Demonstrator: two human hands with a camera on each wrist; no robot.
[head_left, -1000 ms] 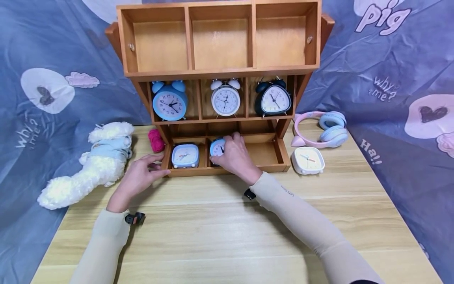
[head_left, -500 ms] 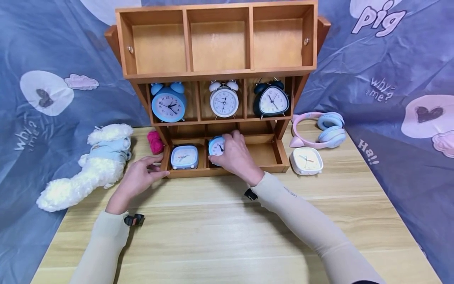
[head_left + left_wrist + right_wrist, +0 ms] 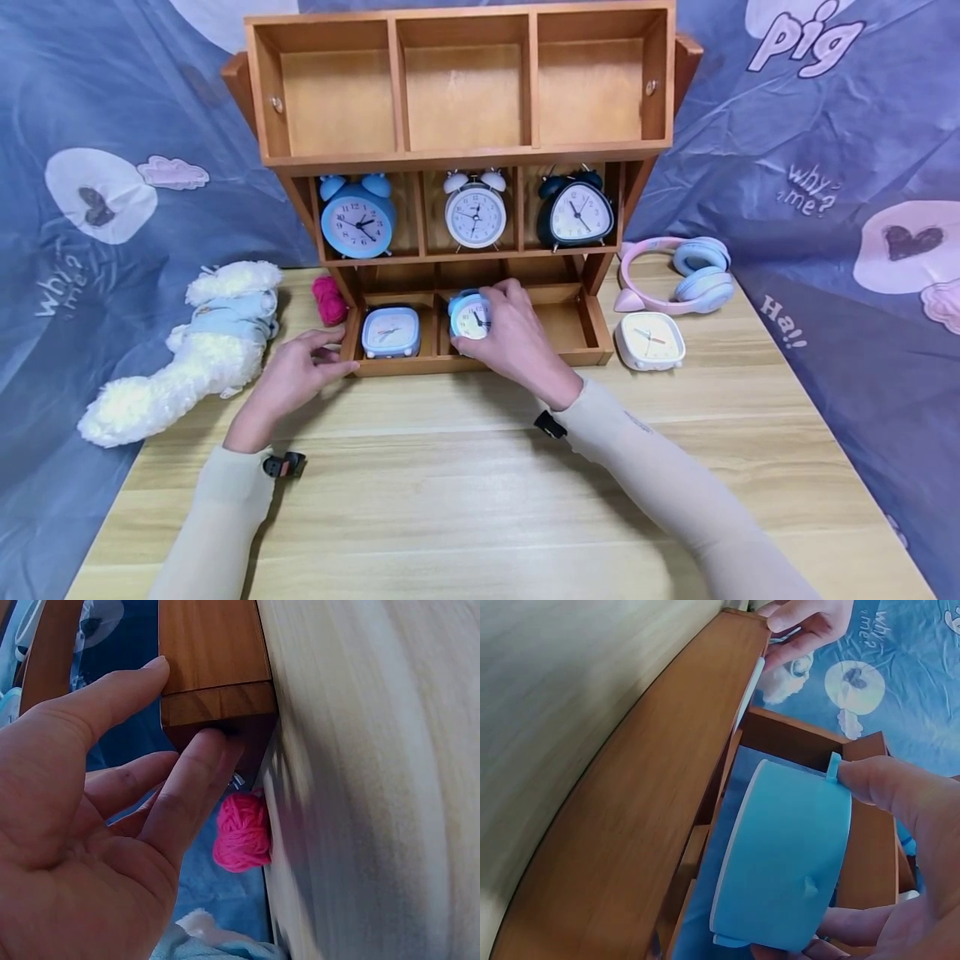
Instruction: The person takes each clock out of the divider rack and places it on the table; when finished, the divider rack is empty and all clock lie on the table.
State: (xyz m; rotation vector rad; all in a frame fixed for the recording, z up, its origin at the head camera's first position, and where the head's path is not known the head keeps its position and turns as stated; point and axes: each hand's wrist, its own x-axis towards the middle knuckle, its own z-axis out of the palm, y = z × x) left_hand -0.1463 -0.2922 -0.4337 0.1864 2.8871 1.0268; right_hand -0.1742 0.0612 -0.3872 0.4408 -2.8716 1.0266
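Observation:
In the head view my right hand (image 3: 517, 337) holds a small round blue alarm clock (image 3: 470, 318) with a white dial in the bottom tier's middle compartment. The fingers hide its right part. The right wrist view shows the clock's smooth blue side (image 3: 784, 851) between thumb and fingers, its small foot against the thumb. My left hand (image 3: 300, 375) grips the lower left front corner of the wooden shelf (image 3: 480, 364), thumb at the board's edge and fingers against its end (image 3: 217, 705). Beside that hand, a square light-blue clock (image 3: 391, 332) occupies the bottom left compartment.
The middle tier holds a blue twin-bell clock (image 3: 358, 221), a white one (image 3: 476, 217) and a dark triangular one (image 3: 581, 214). A white square clock (image 3: 649, 341) and pink-blue headphones (image 3: 701, 275) lie right. Pink yarn (image 3: 329, 301) and a white plush toy (image 3: 217, 350) lie left.
My right hand and the small blue clock have shifted slightly right, and more of the dial shows. My left hand stays at the shelf's corner.

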